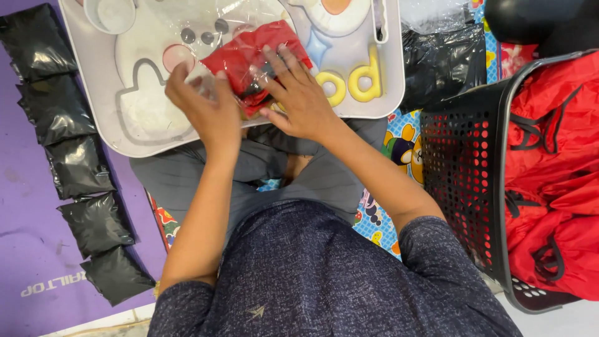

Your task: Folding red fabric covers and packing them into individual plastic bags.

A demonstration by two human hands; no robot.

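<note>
red item (249, 59): we see a folded red cloth piece w/ black trim, inside a clear plastic bag (206, 31), shiny and wrinkled; it lies on the white tray (100, 134) at its near edge, just above our lap.
left hand (209, 106): fingers curled onto the bag's left end, pinching plastic beside the red cloth.
right hand (299, 97): flat, fingers spread, pressing down on the red item; nothing closed in it.
tray: light plastic w/ raised cartoon shapes and yellow letters (355, 78); a small white cup (111, 14) sits at its far left corner; three grey dots (204, 34) just beyond the bag.
left side: row of five black packed bags (78, 165) on a purple mat (25, 249), well apart from the hands.
right side: black perforated basket (465, 175) full of red cloth pieces w/ black cords (555, 181); loose black plastic (443, 59) betw. basket and tray.
in the way: our hands cover much of the red item, so its exact shape we can't tell.
</note>
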